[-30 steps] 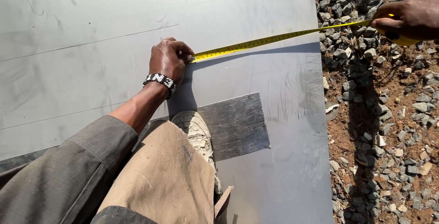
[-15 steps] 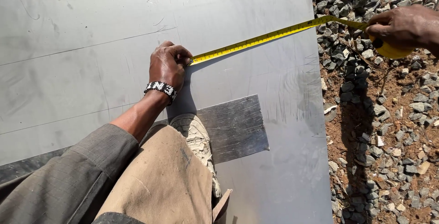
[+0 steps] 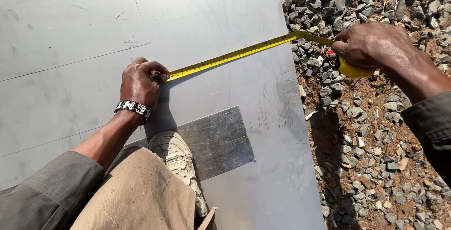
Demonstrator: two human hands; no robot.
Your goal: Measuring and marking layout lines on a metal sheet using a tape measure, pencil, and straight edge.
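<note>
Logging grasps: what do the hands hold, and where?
Left hand pins the yellow tape blade's end on the metal sheet; right hand grips the tape case.

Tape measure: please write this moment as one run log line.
left hand: pins tape end on metal sheet | right hand: holds yellow tape measure case past edge

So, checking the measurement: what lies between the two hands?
Head view: the yellow tape blade stretches from left hand across grey metal sheet to right hand.

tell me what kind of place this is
Probably an outdoor work yard or building site: a large grey metal sheet lies on bare ground beside grey crushed-stone gravel and reddish dirt, all in hard sunlight.
</note>
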